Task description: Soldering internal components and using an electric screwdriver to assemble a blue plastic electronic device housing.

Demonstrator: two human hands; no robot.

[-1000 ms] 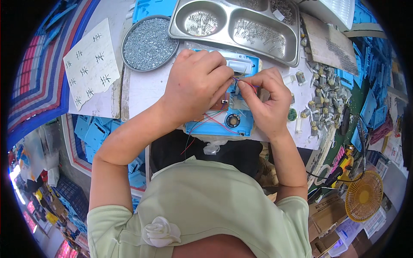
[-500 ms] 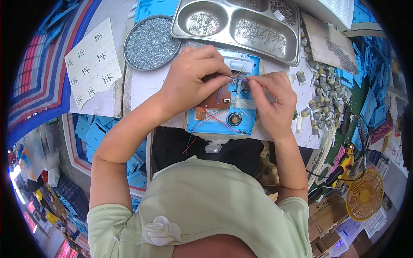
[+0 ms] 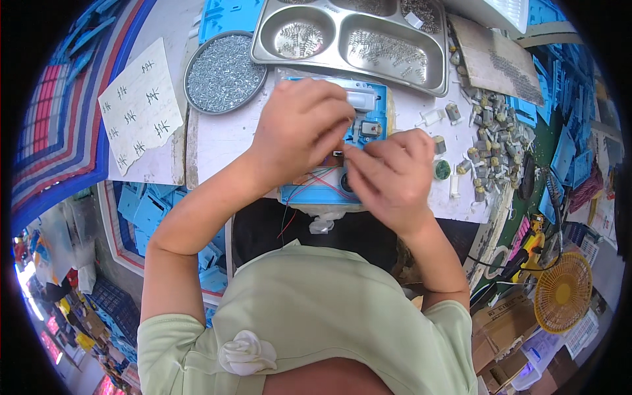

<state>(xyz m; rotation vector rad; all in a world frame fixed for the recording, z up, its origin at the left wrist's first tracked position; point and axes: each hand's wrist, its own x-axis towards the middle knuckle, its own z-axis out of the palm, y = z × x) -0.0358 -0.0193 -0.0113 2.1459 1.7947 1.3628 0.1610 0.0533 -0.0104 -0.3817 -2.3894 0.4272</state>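
A blue plastic housing (image 3: 309, 195) lies on the table in front of me, holding a small metal motor (image 3: 370, 128), a white part (image 3: 361, 100) and red wires (image 3: 326, 186). My left hand (image 3: 304, 125) is closed over the housing's left half, fingertips pinched together beside the motor. Just below them, the fingers of my right hand (image 3: 395, 178) press together over the middle of the housing. Whatever either pinch holds is hidden by the fingers. Most of the brown circuit board is covered by my hands, and only an edge of the round speaker (image 3: 345, 182) shows.
A round tray of small screws (image 3: 226, 72) stands at the far left, beside a steel compartment tray (image 3: 337, 49) with small metal parts. Loose motors (image 3: 487, 128) are heaped at the right, near a green round thing (image 3: 442, 170). A handwritten paper (image 3: 141, 108) lies left.
Both hands have moved down and left over the housing, and the right hand now covers the speaker. The thin wires stretched between my fingertips no longer show. The motor has come into clearer view.
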